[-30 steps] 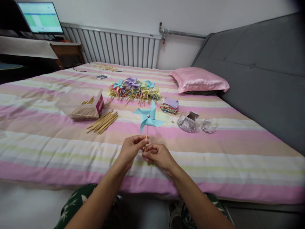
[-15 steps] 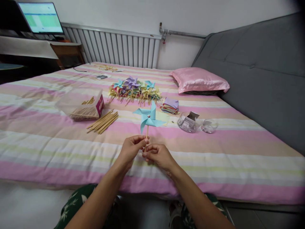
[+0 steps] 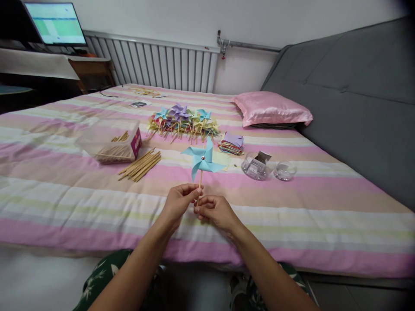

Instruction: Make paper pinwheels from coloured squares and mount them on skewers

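Paper this thin looks light and crushable, so I judge the wooden stick safest, where my left hand (image 3: 177, 202) and right hand (image 3: 214, 210) pinch the blue pinwheel (image 3: 201, 158) upright just above them.

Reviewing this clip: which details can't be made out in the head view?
- Lower stick of the blue pinwheel: covered by the left hand and right hand.
- Contents of the clear jar: too small.
- Monitor text: too small, cut off by the top edge.
- Dark item far across the bedspread: too small to identify.
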Tool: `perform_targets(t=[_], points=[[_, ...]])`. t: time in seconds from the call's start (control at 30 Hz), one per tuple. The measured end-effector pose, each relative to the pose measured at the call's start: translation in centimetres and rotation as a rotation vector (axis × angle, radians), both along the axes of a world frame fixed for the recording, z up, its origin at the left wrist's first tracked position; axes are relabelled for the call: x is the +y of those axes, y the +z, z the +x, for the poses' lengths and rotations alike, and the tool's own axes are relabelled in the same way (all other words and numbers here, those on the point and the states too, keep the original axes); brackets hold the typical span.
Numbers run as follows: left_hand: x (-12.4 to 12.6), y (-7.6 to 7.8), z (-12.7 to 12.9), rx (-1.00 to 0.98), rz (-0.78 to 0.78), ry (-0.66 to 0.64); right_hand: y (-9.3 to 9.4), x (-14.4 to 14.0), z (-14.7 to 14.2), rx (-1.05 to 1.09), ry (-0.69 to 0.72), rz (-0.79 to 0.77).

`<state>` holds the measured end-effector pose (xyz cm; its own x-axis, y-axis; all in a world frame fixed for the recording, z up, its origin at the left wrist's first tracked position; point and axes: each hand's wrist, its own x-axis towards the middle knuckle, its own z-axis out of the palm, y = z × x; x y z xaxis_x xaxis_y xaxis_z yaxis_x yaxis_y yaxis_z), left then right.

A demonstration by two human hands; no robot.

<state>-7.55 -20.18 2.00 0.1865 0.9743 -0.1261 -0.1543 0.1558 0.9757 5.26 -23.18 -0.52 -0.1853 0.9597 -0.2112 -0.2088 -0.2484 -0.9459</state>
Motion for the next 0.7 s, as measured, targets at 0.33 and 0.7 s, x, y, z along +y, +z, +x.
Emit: perform_targets(t=[0.33, 0.7], points=[[-0.03, -0.1, -0.08, 0.001, 0.003, -0.002, -0.3, 0.05, 0.02, 0.007, -0.004, -0.001], [0.08, -0.26, -0.07, 0.008, 0.01, -0.018, -0.2, 0.0, 0.0, -0.003, -0.003, -0.005]])
